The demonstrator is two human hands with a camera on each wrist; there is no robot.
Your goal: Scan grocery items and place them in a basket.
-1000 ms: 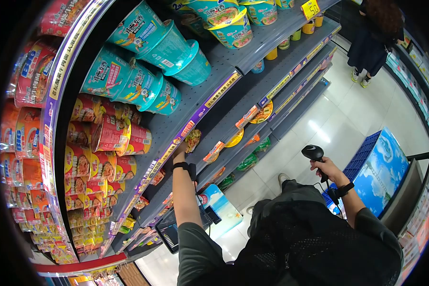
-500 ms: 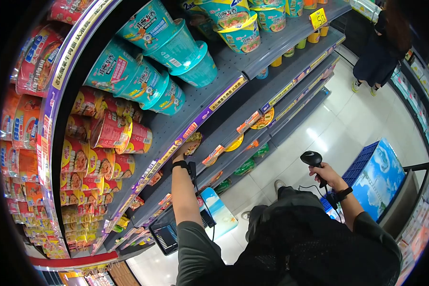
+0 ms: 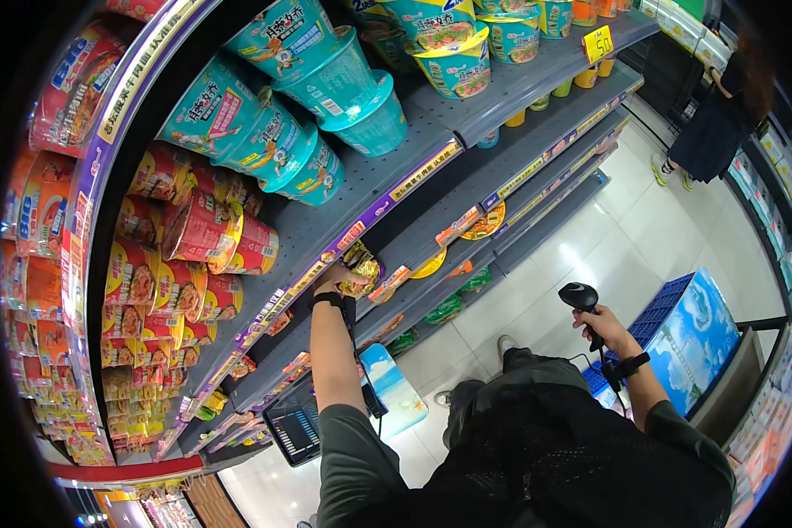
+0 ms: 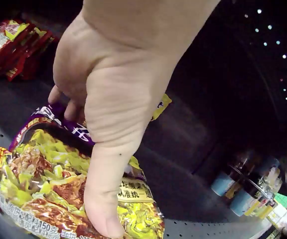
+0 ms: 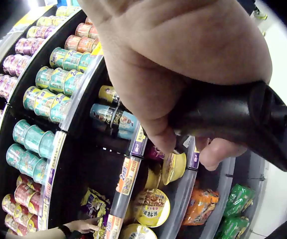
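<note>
Noodle packet (image 3: 363, 267) has come closer to the front edge of the left-hand shelf (image 3: 440, 207) since the earlier frame, pinched in the left hand's (image 3: 333, 280) grip; at right, the right hand (image 3: 605, 327) grasps a scanner (image 3: 579, 297); far right, another person (image 3: 726, 114) stands. Handling the packet seems the step; next calls for steadying it at the edge

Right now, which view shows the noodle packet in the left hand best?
The left wrist view: the noodle packet lies lower left, its printed front large, though the left hand covers part. The head and right wrist views show it only small, by that hand.
</note>
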